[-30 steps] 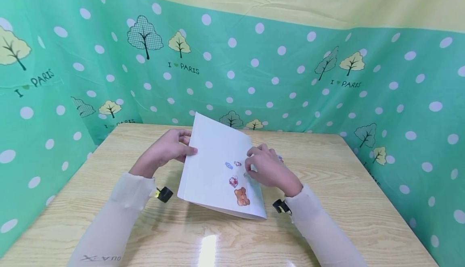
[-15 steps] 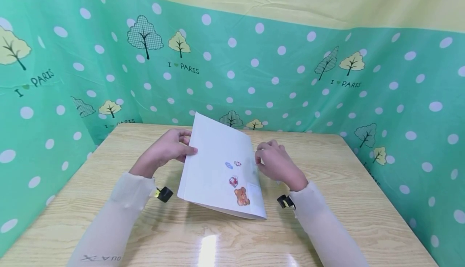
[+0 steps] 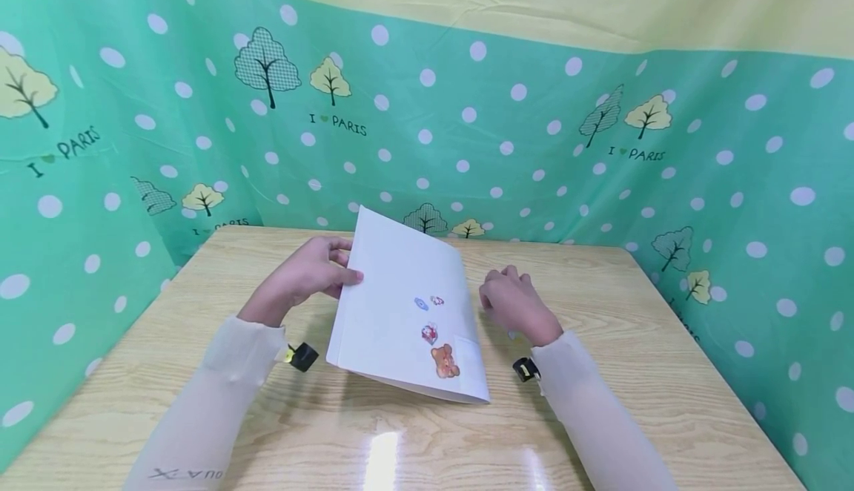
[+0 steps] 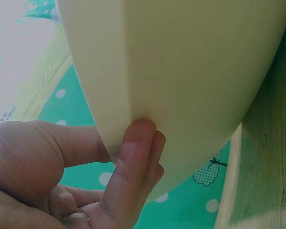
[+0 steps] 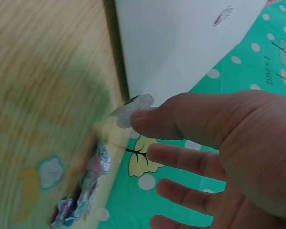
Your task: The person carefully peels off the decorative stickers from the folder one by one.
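Head view: white folder mid-table, propped at a tilt, left side lifted, sloping down to the right, near edge bowed

Left hand: gripping white folder by its left edge, thumb on front face, fingers behind

Left wrist view: back of white folder, curved, fingertips against it by a lengthwise crease

Right hand: just right of white folder, apart from it, thumb and a finger pinching translucent sticker; index finger hidden in right wrist view, other three loosely extended

Stickers on folder: all on right half, toward near end; blue sticker, small red-and-white sticker just right of it, larger red-and-white sticker nearer, brown bear sticker nearest

Folder corner: pale rectangle at near right, just right of brown bear sticker

Tabletop by right hand: cloud sticker, yellow crescent sticker beside it, shiny multicoloured pieces toward the far side, too blurred to make out

Wood-grain table: under both arms, glare at near edge

Backdrop: green, white dots, printed trees, yellow band on top

Sleeves: pale on both arms, small black camera at left wrist, black wrist camera at right
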Available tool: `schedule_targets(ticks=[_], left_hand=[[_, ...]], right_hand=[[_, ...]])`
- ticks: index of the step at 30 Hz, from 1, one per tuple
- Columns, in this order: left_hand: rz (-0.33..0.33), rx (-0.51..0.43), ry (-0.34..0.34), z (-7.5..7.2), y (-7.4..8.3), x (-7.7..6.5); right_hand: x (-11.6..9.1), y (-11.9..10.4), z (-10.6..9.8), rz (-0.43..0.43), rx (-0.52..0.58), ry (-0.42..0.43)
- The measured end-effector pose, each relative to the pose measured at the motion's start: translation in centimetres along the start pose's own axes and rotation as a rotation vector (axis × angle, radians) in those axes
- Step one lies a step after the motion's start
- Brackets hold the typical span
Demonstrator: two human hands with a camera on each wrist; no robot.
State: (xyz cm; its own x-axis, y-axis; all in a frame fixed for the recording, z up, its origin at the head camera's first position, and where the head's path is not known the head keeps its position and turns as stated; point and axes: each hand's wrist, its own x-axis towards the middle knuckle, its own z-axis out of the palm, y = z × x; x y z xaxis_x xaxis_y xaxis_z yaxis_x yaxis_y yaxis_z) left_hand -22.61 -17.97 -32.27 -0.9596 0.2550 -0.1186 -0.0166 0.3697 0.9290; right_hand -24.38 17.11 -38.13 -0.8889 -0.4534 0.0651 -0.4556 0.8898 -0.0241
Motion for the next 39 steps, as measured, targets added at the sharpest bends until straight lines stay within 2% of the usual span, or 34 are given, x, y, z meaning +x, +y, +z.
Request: schedule_targets(ticks=[9, 30, 39], left_hand=[[-0.008, -0.005, 0.005, -0.08, -0.07, 0.11], [-0.002, 0.003, 0.005, -0.11, -0.03, 0.06], [-0.003, 0.005, 0.002, -0.05, 0.06, -0.06]], right_hand=[[0.2, 0.21, 0.5, 0.009, 0.012, -0.079], [0.27, 0.2, 0.06, 0.052, 0.03, -0.14], [0.09, -0.34, -0.28, 0.01, 0.029, -0.078]])
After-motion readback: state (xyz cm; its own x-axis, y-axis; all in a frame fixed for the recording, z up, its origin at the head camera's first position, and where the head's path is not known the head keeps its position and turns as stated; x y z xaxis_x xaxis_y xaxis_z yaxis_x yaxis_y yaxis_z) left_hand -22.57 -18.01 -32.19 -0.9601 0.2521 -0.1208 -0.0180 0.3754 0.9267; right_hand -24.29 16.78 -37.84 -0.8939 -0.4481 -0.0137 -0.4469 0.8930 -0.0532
